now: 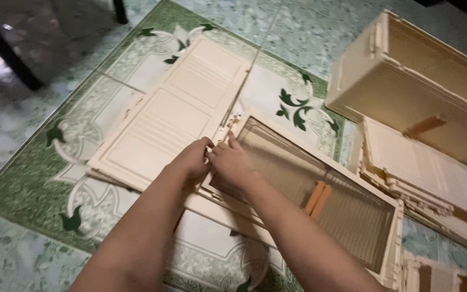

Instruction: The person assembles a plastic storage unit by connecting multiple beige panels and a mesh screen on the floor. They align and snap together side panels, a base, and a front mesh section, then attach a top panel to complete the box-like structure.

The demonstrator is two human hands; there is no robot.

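Note:
Two cream plastic panels lie side by side on the tiled floor. The left one is a solid ribbed door panel (174, 119). The right one is a framed panel (352, 178) with a ribbed see-through pane and an orange handle (318, 198). My left hand (193, 159) and my right hand (228, 162) meet at the seam between the two panels, fingers pinched on their adjoining edges near a small hinge piece (232, 120).
A cream box-shaped cabinet body (406, 81) stands at the upper right, with a stack of more cream panels (433, 173) below it. Dark furniture legs (6, 54) stand at the upper left. The floor has green patterned tiles (39, 184).

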